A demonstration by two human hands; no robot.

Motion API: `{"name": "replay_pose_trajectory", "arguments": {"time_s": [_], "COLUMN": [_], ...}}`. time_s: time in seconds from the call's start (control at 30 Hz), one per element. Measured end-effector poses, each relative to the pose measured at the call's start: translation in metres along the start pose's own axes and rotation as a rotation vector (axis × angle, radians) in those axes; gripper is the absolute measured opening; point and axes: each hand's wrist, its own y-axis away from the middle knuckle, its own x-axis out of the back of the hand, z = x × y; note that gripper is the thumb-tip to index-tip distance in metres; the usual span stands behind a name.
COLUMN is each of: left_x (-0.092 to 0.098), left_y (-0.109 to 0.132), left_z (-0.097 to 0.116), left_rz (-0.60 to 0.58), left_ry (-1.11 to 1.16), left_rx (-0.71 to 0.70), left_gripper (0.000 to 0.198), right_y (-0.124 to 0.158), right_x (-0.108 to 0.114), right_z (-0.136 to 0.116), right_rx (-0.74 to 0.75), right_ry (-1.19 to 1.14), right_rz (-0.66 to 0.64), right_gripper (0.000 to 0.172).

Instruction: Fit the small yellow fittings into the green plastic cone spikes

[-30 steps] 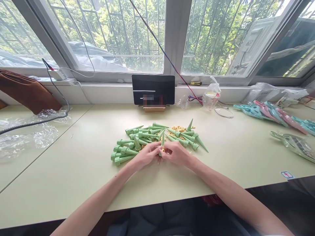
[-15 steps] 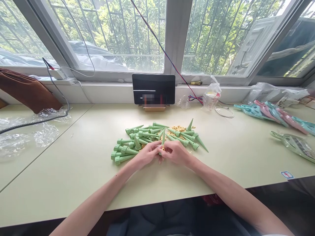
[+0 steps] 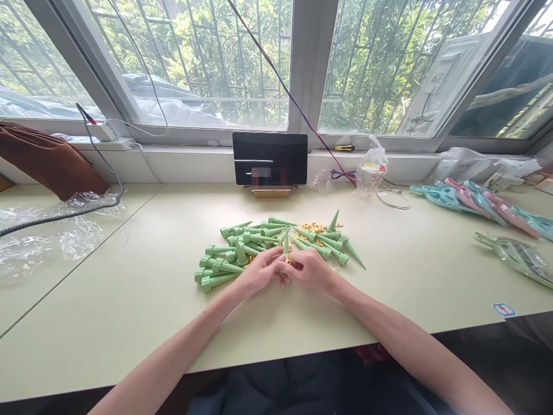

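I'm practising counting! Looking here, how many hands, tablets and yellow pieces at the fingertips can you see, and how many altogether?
Hands, left hand and right hand: 2
Tablet: 1
Yellow piece at the fingertips: 1
Total: 4

Dark navy clothing [image 3: 276, 386] is being worn below the desk's near edge [image 3: 311, 349]; the bare left forearm [image 3: 185, 331] is being marked by a mole [image 3: 204, 312].
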Motion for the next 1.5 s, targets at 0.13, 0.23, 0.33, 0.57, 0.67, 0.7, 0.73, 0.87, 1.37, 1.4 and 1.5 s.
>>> {"name": "replay_pose_trajectory", "arguments": {"time_s": [0.13,0.23,0.33,0.57,0.67,0.7,0.73,0.87,1.37,1.4,1.5], "left_x": [-0.001,-0.001,-0.001,-0.001,-0.001,-0.001,-0.001,-0.001,-0.002,-0.002,-0.001], "left_y": [0.001,0.002,0.003,0.001,0.002,0.002,0.002,0.003,0.002,0.002,0.002], "left_z": [0.006,0.009,0.01,0.003,0.001,0.0,0.0,-0.001,-0.005,-0.005,-0.005], "left_rz": [0.116,0.27,0.389,0.46,0.439,0.43,0.423,0.423,0.35,0.352,0.375], "left_ry": [-0.144,-0.302,-0.455,-0.636,-0.651,-0.66,-0.668,-0.725,-0.846,-0.848,-0.849], "left_rx": [-0.042,-0.067,-0.122,-0.131,-0.095,-0.088,-0.083,-0.076,-0.125,-0.122,-0.102], "left_gripper": [0.036,0.032,0.029,0.026,0.025,0.025,0.025,0.023,0.019,0.019,0.019], "right_y": [-0.001,-0.002,-0.003,-0.007,-0.008,-0.008,-0.008,-0.008,-0.009,-0.009,-0.009], "right_x": [0.002,0.003,0.005,0.013,0.015,0.016,0.016,0.016,0.014,0.014,0.014], "right_z": [0.0,0.004,0.008,0.008,0.008,0.009,0.01,0.014,0.017,0.016,0.014], "right_rx": [-0.014,-0.03,-0.069,-0.16,-0.187,-0.196,-0.204,-0.201,-0.18,-0.176,-0.169], "right_ry": [0.009,0.015,-0.017,-0.179,-0.211,-0.197,-0.173,-0.049,-0.023,-0.029,-0.038], "right_rz": [0.004,0.018,0.046,0.212,0.249,0.262,0.277,0.332,0.352,0.341,0.316], "right_gripper": [0.048,0.048,0.045,0.025,0.027,0.028,0.03,0.037,0.049,0.049,0.048]}}
